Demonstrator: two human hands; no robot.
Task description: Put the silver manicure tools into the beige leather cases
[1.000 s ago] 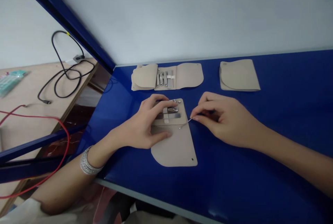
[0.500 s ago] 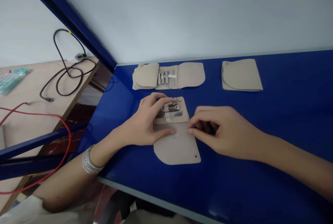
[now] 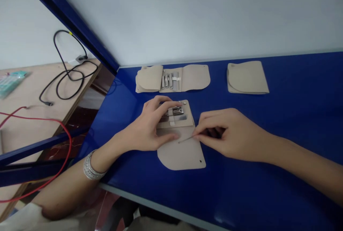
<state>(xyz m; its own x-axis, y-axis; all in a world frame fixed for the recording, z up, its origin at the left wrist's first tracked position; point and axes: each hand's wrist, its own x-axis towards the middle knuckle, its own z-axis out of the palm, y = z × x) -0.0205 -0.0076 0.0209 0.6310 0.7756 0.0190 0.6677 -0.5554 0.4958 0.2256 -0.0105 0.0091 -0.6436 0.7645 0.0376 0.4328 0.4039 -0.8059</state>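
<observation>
On blue table [image 3: 268,159], left hand [image 3: 147,129], manicure case [image 3: 179,156]

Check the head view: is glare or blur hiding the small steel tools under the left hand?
In the head view, the steel nail clipper in the beige pouch is soft but readable, partly covered by the left hand, not by glare; the glare sits low on the glossy blue tabletop; the thin steel pick in the right hand is faint.

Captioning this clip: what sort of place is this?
Likely a small assembly workshop: a glossy blue workbench, beige faux-leather manicure cases set out on it, and a loose black cable and red wire on a wooden table alongside.
</observation>
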